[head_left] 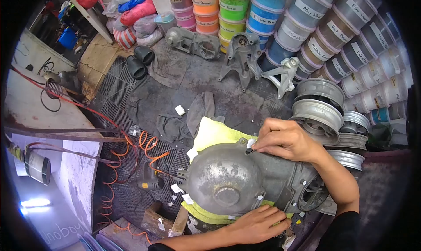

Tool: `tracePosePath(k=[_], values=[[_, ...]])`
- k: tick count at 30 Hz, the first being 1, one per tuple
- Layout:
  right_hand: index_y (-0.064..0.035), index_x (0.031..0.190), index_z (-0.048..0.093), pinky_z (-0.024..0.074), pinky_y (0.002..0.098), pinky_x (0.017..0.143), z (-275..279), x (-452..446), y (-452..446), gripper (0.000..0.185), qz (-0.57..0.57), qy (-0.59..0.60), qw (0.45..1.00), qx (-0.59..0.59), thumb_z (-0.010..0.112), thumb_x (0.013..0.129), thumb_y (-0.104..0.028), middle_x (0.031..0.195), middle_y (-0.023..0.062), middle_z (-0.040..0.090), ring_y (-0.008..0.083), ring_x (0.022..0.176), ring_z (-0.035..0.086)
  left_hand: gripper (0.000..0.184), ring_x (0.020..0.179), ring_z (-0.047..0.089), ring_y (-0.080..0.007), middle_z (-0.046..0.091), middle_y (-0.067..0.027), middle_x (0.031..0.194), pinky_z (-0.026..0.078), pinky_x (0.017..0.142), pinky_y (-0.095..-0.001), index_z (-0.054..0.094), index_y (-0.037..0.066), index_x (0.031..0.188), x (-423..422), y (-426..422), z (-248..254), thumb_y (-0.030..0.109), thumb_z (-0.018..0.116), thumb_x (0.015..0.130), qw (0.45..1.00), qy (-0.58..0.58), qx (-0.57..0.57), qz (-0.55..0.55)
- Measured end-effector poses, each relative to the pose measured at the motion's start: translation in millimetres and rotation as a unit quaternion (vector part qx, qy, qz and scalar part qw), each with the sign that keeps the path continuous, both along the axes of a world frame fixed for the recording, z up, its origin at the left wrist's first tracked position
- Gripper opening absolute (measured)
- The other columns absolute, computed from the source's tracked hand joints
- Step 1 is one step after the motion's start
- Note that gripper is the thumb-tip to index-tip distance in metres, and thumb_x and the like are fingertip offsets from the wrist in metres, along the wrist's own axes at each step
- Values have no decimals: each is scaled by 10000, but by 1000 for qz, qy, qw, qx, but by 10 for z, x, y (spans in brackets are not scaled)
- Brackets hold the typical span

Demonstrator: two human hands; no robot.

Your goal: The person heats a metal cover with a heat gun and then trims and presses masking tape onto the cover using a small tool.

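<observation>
A large grey metal engine casing (pixel 206 181), domed on one side with worn patches, lies on a yellow-green towel (pixel 212 130). Small white plugs or tape pieces (pixel 259 197) cover several holes along its edges. My right hand (pixel 285 139) is closed in a pinch on a small dark blade-like piece (pixel 249 150), held at the casing's far rim beside a white tape bit (pixel 251 143). Its exact kind is too small to tell. On the near side, my left hand (pixel 261 224) rests against the casing's edge and the towel, fingers loosely bent and apart.
Wheel rims (pixel 318 117) are stacked at right, close to my right forearm. Beyond stand grey metal castings (pixel 241 60) and labelled powder tubs (pixel 263 14). An orange coiled hose (pixel 149 141) and a spray gun (pixel 150 181) lie left, with black slippers (pixel 137 67) farther back.
</observation>
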State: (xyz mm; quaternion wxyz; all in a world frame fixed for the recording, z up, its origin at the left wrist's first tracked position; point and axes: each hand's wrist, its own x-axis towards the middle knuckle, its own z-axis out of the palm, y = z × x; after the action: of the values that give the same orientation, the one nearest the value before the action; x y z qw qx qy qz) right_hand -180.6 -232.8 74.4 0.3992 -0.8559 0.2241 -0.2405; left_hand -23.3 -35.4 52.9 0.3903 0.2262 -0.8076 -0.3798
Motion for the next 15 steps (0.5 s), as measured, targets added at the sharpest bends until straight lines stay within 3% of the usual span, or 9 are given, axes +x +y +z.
tracePosePath(k=[3, 6, 9, 15], values=[[-61, 1020, 757, 507, 357, 695, -105, -26, -84, 189, -2, 20, 1000, 10, 773, 834, -33, 899, 79, 643, 240, 804, 643, 314, 929, 595, -213, 567, -77, 982, 479, 840, -329, 620, 17, 1134, -19, 28, -53, 133, 600, 843, 1000, -8, 1, -4], [-66, 1004, 771, 509, 352, 709, -144, -129, -188, 182, -15, 18, 999, 41, 779, 826, -33, 909, 77, 643, 240, 822, 645, 261, 876, 627, -217, 607, -75, 948, 507, 793, -336, 651, 10, 1088, 23, -39, -14, 123, 645, 854, 1000, 14, 26, -10], [-67, 1014, 777, 512, 353, 728, 4, 27, -136, 188, 2, -34, 998, 59, 773, 829, -30, 923, 74, 647, 235, 849, 653, 141, 747, 592, -195, 586, -57, 845, 490, 667, -337, 675, 86, 953, 62, -161, 84, 168, 677, 838, 999, -12, -32, 5], [-73, 1017, 778, 511, 354, 757, -124, -29, -303, 186, 5, -3, 997, 81, 768, 836, -27, 942, 78, 652, 241, 878, 651, 169, 740, 550, -185, 554, -39, 862, 468, 661, -311, 663, 96, 946, 98, -162, 59, 179, 642, 800, 999, -9, -53, 6]])
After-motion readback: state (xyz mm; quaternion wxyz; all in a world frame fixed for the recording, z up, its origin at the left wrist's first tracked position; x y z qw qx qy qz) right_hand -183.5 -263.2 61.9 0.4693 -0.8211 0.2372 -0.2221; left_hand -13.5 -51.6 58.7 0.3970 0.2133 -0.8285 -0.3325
